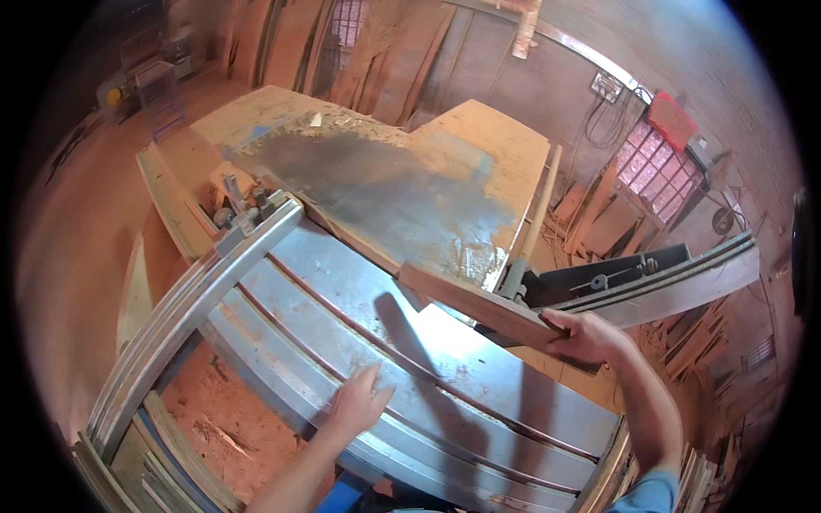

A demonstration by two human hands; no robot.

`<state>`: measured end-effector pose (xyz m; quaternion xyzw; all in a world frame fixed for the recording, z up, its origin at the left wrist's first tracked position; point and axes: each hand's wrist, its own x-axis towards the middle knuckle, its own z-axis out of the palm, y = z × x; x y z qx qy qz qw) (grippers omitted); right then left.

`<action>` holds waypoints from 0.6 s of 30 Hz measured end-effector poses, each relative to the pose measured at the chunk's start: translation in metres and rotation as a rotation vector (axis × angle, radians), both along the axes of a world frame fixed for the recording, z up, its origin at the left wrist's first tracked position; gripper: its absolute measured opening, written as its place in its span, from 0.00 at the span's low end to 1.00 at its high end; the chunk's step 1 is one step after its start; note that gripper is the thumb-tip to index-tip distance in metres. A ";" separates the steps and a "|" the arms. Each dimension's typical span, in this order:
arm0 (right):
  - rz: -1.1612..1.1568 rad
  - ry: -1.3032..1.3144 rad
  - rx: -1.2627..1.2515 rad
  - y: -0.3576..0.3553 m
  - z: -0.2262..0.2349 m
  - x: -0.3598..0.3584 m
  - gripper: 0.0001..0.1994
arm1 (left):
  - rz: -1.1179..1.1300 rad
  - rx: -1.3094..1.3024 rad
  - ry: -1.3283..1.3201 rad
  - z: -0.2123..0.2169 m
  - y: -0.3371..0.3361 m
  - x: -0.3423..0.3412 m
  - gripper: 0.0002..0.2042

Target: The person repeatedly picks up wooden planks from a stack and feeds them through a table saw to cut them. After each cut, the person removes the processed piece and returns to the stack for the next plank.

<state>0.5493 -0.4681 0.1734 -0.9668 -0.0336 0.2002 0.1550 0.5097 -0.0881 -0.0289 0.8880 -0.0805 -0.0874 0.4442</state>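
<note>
"Board [487,306] first: where is it?"

"Along the far edge of the metal table [321,274], right of centre. Whether it rests there or is held slightly up is impossible to tell."

"Which way does it point?"

"Its long axis slants. 1 end points up and left, toward the middle of the table; the other points down and right, near the person's right hand [586,336]."

"And the grip?"

"The right hand pinches the board near its right end, thumb and fingers at the upper edge. The left hand [357,402] has its fingers loosely parted, over or on the metal table; contact is impossible to tell."

"Containers?"

"Beyond the right hand, a black trough [658,263] has a knob [599,282] and a rod in it. At lower left, an open bay beside the metal table shows reddish dust [214,398] and wood scraps [224,438]."
</note>
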 end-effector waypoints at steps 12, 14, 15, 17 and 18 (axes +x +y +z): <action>-0.257 0.015 0.542 -0.019 -0.140 -0.042 0.30 | 0.407 0.240 0.017 -0.012 -0.137 0.187 0.44; -0.416 0.202 0.668 -0.012 -0.120 -0.071 0.31 | 0.387 0.223 0.081 -0.005 -0.145 0.181 0.44; -0.444 0.265 0.703 -0.026 -0.147 -0.087 0.33 | 0.382 0.218 0.143 -0.005 -0.145 0.181 0.44; -0.494 0.352 0.803 -0.024 -0.149 -0.122 0.34 | 0.421 0.276 0.096 -0.009 -0.147 0.178 0.43; -0.498 0.360 0.866 -0.031 -0.172 -0.147 0.33 | 0.401 0.312 0.116 0.000 -0.152 0.175 0.43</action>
